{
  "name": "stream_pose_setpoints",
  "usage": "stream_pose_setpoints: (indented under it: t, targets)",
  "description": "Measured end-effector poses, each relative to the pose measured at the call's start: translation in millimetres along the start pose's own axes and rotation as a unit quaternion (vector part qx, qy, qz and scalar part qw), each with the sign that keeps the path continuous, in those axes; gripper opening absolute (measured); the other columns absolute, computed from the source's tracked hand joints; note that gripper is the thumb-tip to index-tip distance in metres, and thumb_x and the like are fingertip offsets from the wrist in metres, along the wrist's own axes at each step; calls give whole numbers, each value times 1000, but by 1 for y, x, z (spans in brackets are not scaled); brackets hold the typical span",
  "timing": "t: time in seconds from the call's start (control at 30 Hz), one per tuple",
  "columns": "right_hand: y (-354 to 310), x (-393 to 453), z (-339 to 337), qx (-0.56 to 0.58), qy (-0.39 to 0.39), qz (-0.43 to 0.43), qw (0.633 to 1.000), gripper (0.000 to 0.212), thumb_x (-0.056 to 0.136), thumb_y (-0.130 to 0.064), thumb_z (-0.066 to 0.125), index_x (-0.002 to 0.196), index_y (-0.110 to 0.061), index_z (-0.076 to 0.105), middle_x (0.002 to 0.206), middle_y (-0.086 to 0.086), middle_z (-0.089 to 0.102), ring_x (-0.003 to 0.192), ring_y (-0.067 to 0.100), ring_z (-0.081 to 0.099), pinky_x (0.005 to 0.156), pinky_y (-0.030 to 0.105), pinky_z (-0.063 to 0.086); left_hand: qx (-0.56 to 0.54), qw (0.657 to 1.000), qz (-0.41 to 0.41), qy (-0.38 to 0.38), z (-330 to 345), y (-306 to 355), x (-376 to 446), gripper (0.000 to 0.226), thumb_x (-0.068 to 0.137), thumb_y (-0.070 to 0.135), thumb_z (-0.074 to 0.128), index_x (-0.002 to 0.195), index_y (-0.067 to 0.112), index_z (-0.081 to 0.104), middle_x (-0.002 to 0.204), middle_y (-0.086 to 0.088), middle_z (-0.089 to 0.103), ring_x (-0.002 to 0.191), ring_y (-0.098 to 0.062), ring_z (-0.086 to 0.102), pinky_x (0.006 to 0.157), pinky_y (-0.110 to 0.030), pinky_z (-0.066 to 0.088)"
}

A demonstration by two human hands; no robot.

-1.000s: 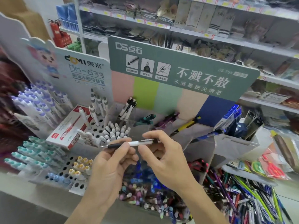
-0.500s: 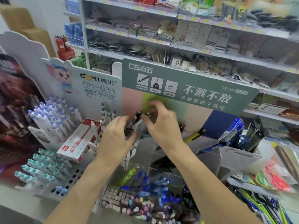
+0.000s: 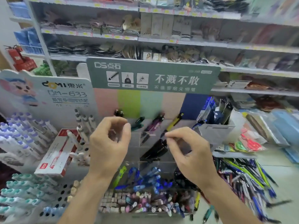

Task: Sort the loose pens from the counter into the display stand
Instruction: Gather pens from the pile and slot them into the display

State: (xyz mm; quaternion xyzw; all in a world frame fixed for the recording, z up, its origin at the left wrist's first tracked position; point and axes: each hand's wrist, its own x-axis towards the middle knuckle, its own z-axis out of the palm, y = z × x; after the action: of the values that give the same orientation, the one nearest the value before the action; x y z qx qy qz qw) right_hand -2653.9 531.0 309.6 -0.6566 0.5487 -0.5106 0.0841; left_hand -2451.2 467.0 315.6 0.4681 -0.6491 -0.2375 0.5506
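Everything here is placed relative to the display stand [image 3: 152, 143], a clear stand with compartments under a green sign [image 3: 153, 75].

Far to the left of the stand, a white rack with holes [image 3: 61, 191] carries rows of pens with purple caps [image 3: 21, 131] and, lower, pens with teal caps [image 3: 24, 188]. A red and white box [image 3: 56, 152] lies on this rack, and some grey and white pens [image 3: 84, 122] stand upright just beside the stand.

The left hand [image 3: 108, 143] hovers in front of the left part of the stand. Its fingers [image 3: 127, 131] are curled toward the thumb and hold nothing that I can see. The right hand [image 3: 191, 152] hovers in front of the right part, with the thumb and index finger pressed together at the tips; I cannot tell if something is between them.

In the upper compartments there are black pens [image 3: 119, 113], a dark green pen [image 3: 138, 122], a purple pen [image 3: 155, 125] and a yellow pen [image 3: 174, 123], all tilted. A middle compartment holds black pens [image 3: 155, 151]. Lower, one compartment holds blue pens [image 3: 145, 178] and one green pen [image 3: 119, 175]. The front row is full of small pastel items [image 3: 129, 202], too blurred to name.

To the right of the stand, the loose pens [image 3: 242, 183] lie in a mixed heap on the tabletop [image 3: 278, 172]. Behind them, a grey holder [image 3: 215, 131] contains blue packets [image 3: 208, 109].
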Motion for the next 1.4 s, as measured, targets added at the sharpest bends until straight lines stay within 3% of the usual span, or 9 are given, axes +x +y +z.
stream_pose_setpoints:
  t: [0.2,0.4,0.57,0.67,0.8,0.9,1.07,1.23,1.4]
  targets:
    - [59,-98,-94,-70,91,212,970,20,90,-3,73,96,-23,74,88,-14,71,80,13,68,70,20,52,-190,933,-12,-304,88,59,-100,8,93,23,67,86,27,69,69,8,66,56,-8,58,54,-24,46]
    - [152,-176,-178,-122,16,405,906,18,93,-15,72,109,-24,69,101,-13,69,89,-2,64,69,6,46,-121,885,-87,-441,203,41,-181,8,92,19,68,86,25,68,67,7,65,55,-2,53,56,-14,40]
    - [246,-237,-239,-140,11,516,845,39,89,-17,76,126,-21,64,116,1,63,110,20,64,74,9,48,-10,894,-179,-410,294,28,-217,13,87,18,72,94,27,64,80,10,65,71,-4,59,65,-13,46]
    - [294,-257,-268,-138,-63,573,805,88,75,-27,89,150,-32,42,142,8,37,137,25,37,107,38,43,78,895,-162,-407,344,25,-226,24,86,25,73,106,26,59,98,9,56,88,-8,56,81,-26,50]
    - [337,-256,-276,-114,-158,598,777,135,56,-34,100,161,-29,14,153,13,15,143,27,23,119,37,25,182,901,-154,-362,393,25,-233,48,84,33,75,125,20,53,118,5,48,111,-13,49,100,-31,43]
    - [354,-250,-264,-74,-127,569,809,133,54,-27,101,159,-22,20,145,4,19,124,11,32,110,20,26,243,894,-167,-338,416,20,-235,60,84,35,75,134,14,49,126,0,48,119,-17,48,106,-35,41]
    - [357,-245,-247,-7,-128,518,846,112,66,-21,96,156,-22,28,131,-6,31,93,-4,57,88,16,52,276,882,-202,-325,434,9,-241,68,84,40,74,137,12,43,131,-1,45,122,-20,46,104,-37,42]
    - [361,-240,-246,-16,-45,545,837,103,67,-33,93,151,-20,36,127,-6,43,102,7,57,94,34,54,287,868,-198,-354,452,3,-248,66,82,40,76,134,14,45,131,-3,42,120,-23,48,99,-38,45]
    - [366,-227,-234,-29,-95,535,839,81,73,-40,88,140,-21,47,115,-5,40,90,7,53,83,18,42,368,833,-189,-367,462,0,-252,65,84,46,73,134,15,45,130,-3,37,115,-26,48,91,-40,49]
